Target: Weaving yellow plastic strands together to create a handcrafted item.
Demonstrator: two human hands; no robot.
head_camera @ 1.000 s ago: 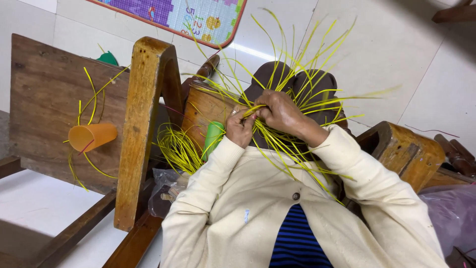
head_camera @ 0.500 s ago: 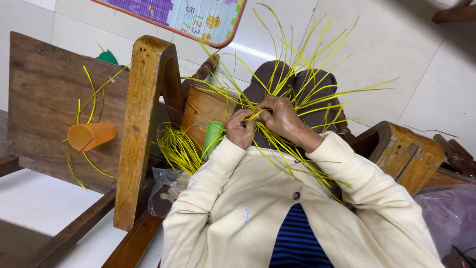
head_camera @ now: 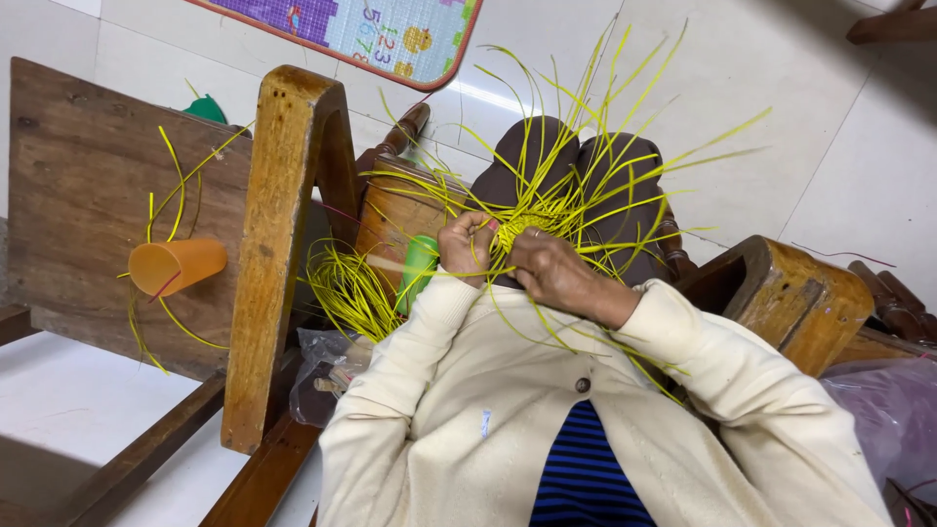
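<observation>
A woven centre of thin yellow strips [head_camera: 532,226] sits over my knees, with many loose strips [head_camera: 625,127] fanning outwards and upwards. My left hand [head_camera: 467,246] is closed, pinching strips at the left side of the weave. My right hand [head_camera: 551,271], with a ring on one finger, presses on the weave from the right and grips strips too. Both arms are in cream cardigan sleeves. A green cylindrical object [head_camera: 418,265] lies just left of my left hand, partly hidden by strips.
A wooden chair arm post [head_camera: 278,244] stands at the left with a wooden board [head_camera: 88,195] behind it. An orange plastic cup [head_camera: 176,265] lies on its side on the board. A bundle of yellow strips [head_camera: 353,293] lies beside the chair. Another wooden arm [head_camera: 800,293] is at the right. White tiled floor [head_camera: 830,117] lies beyond.
My hands have shifted slightly on the weave, the right hand lowering over its centre. The loose strips have swung and spread a little.
</observation>
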